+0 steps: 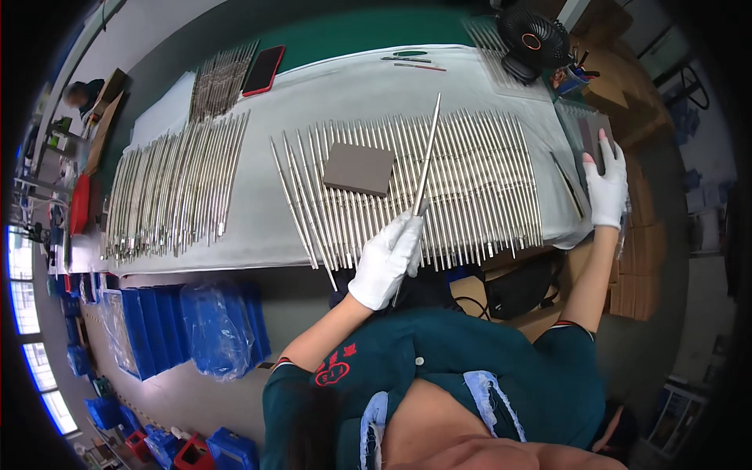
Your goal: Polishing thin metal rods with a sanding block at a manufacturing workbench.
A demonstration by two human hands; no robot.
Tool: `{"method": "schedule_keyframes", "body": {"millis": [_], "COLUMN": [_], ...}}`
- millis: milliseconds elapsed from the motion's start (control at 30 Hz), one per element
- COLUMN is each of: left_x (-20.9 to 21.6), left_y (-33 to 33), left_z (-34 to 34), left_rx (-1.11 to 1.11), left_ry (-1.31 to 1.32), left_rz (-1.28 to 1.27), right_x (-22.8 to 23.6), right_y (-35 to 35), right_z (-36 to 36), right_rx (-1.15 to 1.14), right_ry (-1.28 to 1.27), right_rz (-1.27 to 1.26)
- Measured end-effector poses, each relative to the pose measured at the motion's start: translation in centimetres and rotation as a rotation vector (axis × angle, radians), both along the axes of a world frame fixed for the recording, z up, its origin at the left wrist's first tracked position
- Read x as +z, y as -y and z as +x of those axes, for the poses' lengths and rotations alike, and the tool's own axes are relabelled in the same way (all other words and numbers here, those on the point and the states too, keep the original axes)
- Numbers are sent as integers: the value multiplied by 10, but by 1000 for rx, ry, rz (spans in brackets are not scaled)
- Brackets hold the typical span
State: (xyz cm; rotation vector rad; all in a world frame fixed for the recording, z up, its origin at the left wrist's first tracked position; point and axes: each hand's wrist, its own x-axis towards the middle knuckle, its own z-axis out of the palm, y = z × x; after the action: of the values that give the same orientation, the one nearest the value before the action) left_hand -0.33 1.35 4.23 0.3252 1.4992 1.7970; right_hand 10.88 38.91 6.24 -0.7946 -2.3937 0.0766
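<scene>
My left hand (388, 258), in a white glove, is closed around the lower part of a thin tapered metal rod (429, 160). The rod slants up over a row of similar rods (478, 188) laid side by side on the white-covered table. On that row, left of the held rod, rests a flat grey-brown block (358, 168). At the table's right end my right hand (609, 184), gloved with thumb and one fingertip bare, has its fingers spread. It is at a second grey-brown block (589, 139); whether it grips the block I cannot tell.
Another row of metal rods (176, 188) lies on the left, with a darker bundle (223, 78) behind. A red-edged phone (264, 70), thin tools (415, 60) and a black fan (533, 41) stand or lie farther back. Blue bins (157, 329) sit below the left front edge.
</scene>
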Motion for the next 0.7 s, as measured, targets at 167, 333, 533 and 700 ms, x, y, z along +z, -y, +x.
{"method": "schedule_keyframes", "body": {"millis": [167,333,533,700], "left_x": [10,-11,-32,-30], "left_y": [2,3,14,9], "left_z": [9,19,21,21], "left_rx": [69,85,221,196], "left_ry": [10,-221,-467,-1028], "left_rz": [-60,-170,-80,-156], "right_x": [34,24,19,20], "right_y": [159,198,182,203], "right_z": [-47,-76,-70,-80], "right_rx": [792,914,937,1032], "right_ry": [-118,-181,-126,-195], "right_rz": [141,140,69,185]}}
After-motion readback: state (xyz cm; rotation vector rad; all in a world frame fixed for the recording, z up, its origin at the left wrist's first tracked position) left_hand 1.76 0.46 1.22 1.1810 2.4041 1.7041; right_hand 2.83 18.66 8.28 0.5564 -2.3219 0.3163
